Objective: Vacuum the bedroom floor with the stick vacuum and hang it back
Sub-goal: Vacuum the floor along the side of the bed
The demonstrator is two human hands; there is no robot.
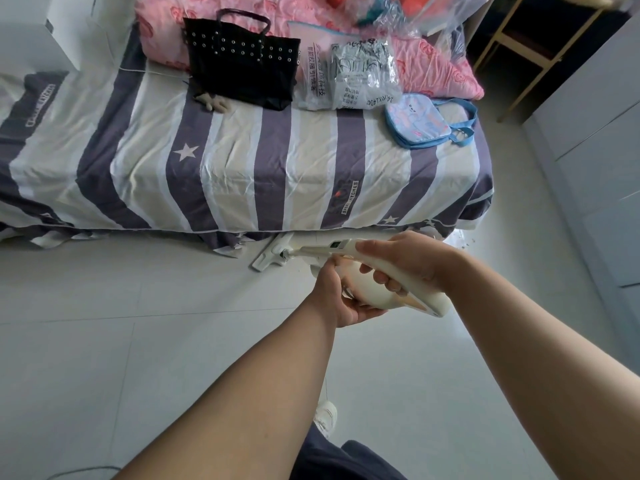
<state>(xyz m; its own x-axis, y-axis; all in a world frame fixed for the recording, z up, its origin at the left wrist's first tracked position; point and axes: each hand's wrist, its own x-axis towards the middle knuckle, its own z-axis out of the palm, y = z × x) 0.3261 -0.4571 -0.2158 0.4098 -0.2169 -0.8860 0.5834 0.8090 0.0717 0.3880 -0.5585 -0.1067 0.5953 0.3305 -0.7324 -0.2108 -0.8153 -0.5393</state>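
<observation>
Handbag [242, 60], black and studded, stands toward the far edge of the bed [221, 174]. A plastic package [353, 74] lies beside it, and a blue pouch [426, 121] sits near the right edge. On the floor [104, 306], the vacuum [358, 284] has its floor head [273, 252] at the bed's near edge, below the hanging sheet. The left hand [341, 296] holds the body from below, fingers apparently curled under it. The right hand [408, 265] grips the handle.

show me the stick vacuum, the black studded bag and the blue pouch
stick vacuum [268, 256]: head view, on its white floor head
black studded bag [242, 67]: head view, middle of its front panel
blue pouch [417, 121]: head view, centre of its printed face
</observation>
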